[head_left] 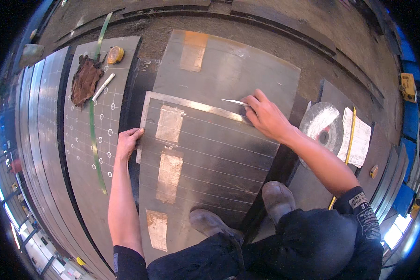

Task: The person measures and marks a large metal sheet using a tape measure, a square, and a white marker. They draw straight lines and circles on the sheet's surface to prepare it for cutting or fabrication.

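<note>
A grey steel plate (219,161) lies in front of me, scribed with several parallel lines and bearing patches of tape. Across it rests a steel framing square (191,104), its long arm reaching right and its short arm along the plate's left edge. My left hand (129,143) grips that short arm, thumb on top; its other fingers are partly hidden. Just above the long arm's right end, my right hand (266,115) pinches a thin, pale, pointed marking tool (233,101). Its tip points left, over the plate; whether it touches the surface I cannot tell.
Left, another plate (81,135) with white circles carries a brown rag (86,80), a yellow tape measure (115,55) and a white marker (103,87). At right are a round disc (315,123) and papers (359,144) under a yellow strip. My boots (277,198) stand near the plate's lower edge.
</note>
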Motion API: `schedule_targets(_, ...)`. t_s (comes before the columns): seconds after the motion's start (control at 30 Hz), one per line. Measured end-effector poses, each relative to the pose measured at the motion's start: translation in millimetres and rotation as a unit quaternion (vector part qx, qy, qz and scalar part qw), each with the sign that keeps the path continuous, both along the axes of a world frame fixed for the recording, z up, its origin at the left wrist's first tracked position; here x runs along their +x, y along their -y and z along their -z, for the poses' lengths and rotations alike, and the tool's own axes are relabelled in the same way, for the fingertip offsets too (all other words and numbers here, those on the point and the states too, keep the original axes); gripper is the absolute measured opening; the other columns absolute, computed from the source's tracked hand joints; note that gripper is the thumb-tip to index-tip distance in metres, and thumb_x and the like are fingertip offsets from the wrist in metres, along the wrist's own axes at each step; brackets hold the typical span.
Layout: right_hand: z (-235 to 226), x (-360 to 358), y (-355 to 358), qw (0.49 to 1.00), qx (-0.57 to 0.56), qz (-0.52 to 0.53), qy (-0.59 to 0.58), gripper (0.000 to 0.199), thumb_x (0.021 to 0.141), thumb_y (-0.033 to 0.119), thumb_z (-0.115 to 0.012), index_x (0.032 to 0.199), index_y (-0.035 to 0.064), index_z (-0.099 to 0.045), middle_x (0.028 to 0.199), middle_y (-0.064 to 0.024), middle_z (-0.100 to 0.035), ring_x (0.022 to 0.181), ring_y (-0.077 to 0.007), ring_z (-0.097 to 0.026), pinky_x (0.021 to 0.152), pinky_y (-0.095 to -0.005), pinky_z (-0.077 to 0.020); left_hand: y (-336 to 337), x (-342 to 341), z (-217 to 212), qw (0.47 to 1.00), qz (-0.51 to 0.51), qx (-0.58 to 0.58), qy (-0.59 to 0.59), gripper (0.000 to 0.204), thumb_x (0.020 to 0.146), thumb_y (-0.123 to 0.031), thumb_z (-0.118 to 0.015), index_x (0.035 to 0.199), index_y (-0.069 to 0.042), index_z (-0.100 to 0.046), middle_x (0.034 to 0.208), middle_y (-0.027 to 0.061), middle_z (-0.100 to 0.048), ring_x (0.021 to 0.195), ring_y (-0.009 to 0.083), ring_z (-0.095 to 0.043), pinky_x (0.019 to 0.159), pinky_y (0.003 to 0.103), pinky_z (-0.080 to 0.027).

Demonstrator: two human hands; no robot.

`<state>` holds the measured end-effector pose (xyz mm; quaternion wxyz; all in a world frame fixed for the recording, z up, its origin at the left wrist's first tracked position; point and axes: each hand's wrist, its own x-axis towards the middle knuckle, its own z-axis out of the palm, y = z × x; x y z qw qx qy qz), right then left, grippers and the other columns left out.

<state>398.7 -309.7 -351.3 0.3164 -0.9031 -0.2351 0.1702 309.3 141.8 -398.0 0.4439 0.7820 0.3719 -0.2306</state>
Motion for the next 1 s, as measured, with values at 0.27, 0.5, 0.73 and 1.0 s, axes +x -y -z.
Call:
schedule_targets(0.27, 8, 42, -96, 0.992, -0.053, -0.100, 0.046, 0.023, 0.089, 0.018, -0.057, 0.103, -0.0005, -0.057, 0.099, -0.0204, -0.058, 0.090, -0.0416, -0.063, 0.079, -0.0509, -0.0512, 6, 0, -3, 0.999, -0.021, -0.030, 0.011, 0.032, 0.086, -0.024, -0.073, 0.106, 0.001, -0.073, 0.090, 0.0081, -0.072, 0.078, 0.0141, -0.065, 0.072, 0.028, -0.051)
schedule_targets(0.5, 19, 62, -203, 0.992, -0.009, -0.099, 0.078, 0.021, 0.087, 0.011, -0.052, 0.102, -0.0021, -0.058, 0.103, -0.0222, -0.062, 0.093, -0.0413, -0.065, 0.081, -0.0495, -0.0533, -2, -1, 0, 1.000, -0.004, 0.011, 0.002, 0.034, 0.085, -0.027, -0.073, 0.107, -0.002, -0.074, 0.093, 0.0095, -0.073, 0.082, 0.0163, -0.066, 0.076, 0.031, -0.051)
schedule_targets(0.73, 31, 57, -214, 0.989, 0.015, -0.118, 0.085, 0.019, 0.088, 0.013, -0.052, 0.101, -0.0010, -0.057, 0.099, -0.0219, -0.061, 0.091, -0.0425, -0.064, 0.080, -0.0502, -0.0527, -2, -2, 3, 1.000, 0.016, 0.010, 0.014, 0.035, 0.084, -0.027, -0.073, 0.108, -0.002, -0.073, 0.093, 0.0119, -0.073, 0.083, 0.0181, -0.067, 0.077, 0.032, -0.051)
schedule_targets(1.0, 22, 46, -179, 0.982, -0.049, -0.166, 0.078, 0.017, 0.088, 0.007, -0.050, 0.102, 0.0000, -0.056, 0.101, -0.0206, -0.061, 0.091, -0.0413, -0.065, 0.080, -0.0503, -0.0527, 3, -1, 1, 1.000, 0.004, -0.004, 0.011, 0.036, 0.084, -0.027, -0.074, 0.108, -0.001, -0.073, 0.092, 0.0115, -0.073, 0.081, 0.0172, -0.067, 0.076, 0.032, -0.051)
